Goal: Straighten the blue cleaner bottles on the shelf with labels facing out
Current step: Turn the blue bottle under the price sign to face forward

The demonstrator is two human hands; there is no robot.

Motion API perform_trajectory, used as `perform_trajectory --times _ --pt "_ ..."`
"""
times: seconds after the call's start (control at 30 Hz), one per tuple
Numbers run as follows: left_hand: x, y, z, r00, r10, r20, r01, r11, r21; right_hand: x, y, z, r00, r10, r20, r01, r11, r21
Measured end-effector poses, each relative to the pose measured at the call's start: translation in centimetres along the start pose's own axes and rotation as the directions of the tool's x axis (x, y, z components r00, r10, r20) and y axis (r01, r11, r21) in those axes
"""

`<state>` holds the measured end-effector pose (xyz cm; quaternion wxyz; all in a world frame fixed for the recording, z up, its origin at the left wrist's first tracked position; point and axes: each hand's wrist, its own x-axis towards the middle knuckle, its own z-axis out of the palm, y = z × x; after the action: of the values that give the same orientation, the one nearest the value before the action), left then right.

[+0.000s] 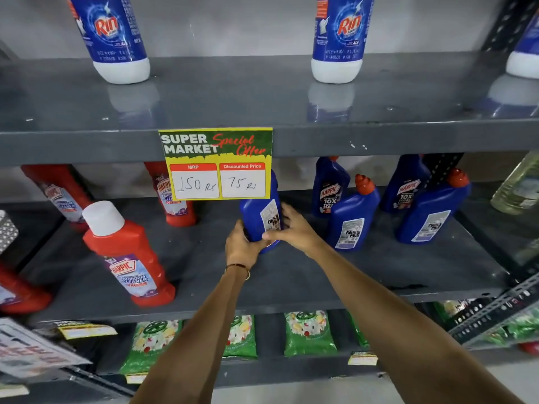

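On the grey middle shelf, a blue cleaner bottle stands upright with its white back label towards me. My left hand wraps its lower left side and my right hand presses its right side. Its top is hidden behind a price sign. To the right stand more blue bottles: two in front show their back labels, and two behind show the Harpic front label.
Red Harpic bathroom cleaner bottles fill the shelf's left half. Blue and white Rin bottles stand on the shelf above. Green packets lie on the shelf below. A pale yellow bottle sits at far right beyond a metal upright.
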<state>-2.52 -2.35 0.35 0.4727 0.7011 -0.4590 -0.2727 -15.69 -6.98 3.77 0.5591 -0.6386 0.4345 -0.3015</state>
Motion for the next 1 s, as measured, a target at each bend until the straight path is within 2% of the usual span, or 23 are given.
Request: perform_trajectory --times 0.17,0.27,0.33,0.43,0.53,0.63,0.7,0.77,0.87,1.0 --pt "-1.1 0.8 0.3 0.989 0.144 -0.034 -0.134 0.970 0.203 0.6 0.4 1.8 0.990 -0.038 -0.135 0.039 0.999 0.006" --pt "-0.6 0.5 -0.7 0.984 0.118 0.130 -0.130 0.988 0.087 0.4 0.5 1.4 0.986 -0.046 -0.160 0.048 0.999 0.011" --pt "0.1 0.4 -2.1 0.952 0.028 0.305 0.006 0.994 -0.110 0.0 0.6 0.8 0.992 -0.058 -0.107 0.062 0.998 0.031" --pt "0.9 0.4 -4.2 0.820 -0.088 0.566 0.291 0.915 -0.279 -0.6 0.4 -0.1 0.998 -0.053 0.028 0.049 0.993 0.105" --pt "1.1 0.3 -4.9 0.703 -0.082 0.707 0.451 0.819 -0.354 -1.0 0.1 -0.8 0.984 -0.035 0.174 0.000 0.980 0.197" --pt "0.9 0.2 -4.5 0.623 -0.035 0.782 0.494 0.793 -0.358 -1.1 -0.1 -1.2 0.960 -0.033 0.278 -0.040 0.967 0.252" --pt "0.7 0.3 -4.2 0.625 -0.024 0.780 0.472 0.807 -0.354 -1.3 -0.1 -1.3 0.946 -0.035 0.324 -0.057 0.961 0.270" --pt "0.6 0.5 -3.8 0.659 -0.025 0.752 0.436 0.827 -0.355 -1.5 0.0 -1.6 0.940 -0.034 0.341 -0.071 0.955 0.289" --pt "0.4 1.0 -3.3 0.740 -0.069 0.669 0.398 0.847 -0.353 -1.4 0.2 -2.1 0.943 -0.028 0.330 -0.082 0.946 0.314" --pt "0.7 1.0 -2.2 0.863 -0.119 0.491 0.307 0.896 -0.321 -1.1 0.7 -2.4 0.964 0.017 0.264 -0.078 0.972 0.221"
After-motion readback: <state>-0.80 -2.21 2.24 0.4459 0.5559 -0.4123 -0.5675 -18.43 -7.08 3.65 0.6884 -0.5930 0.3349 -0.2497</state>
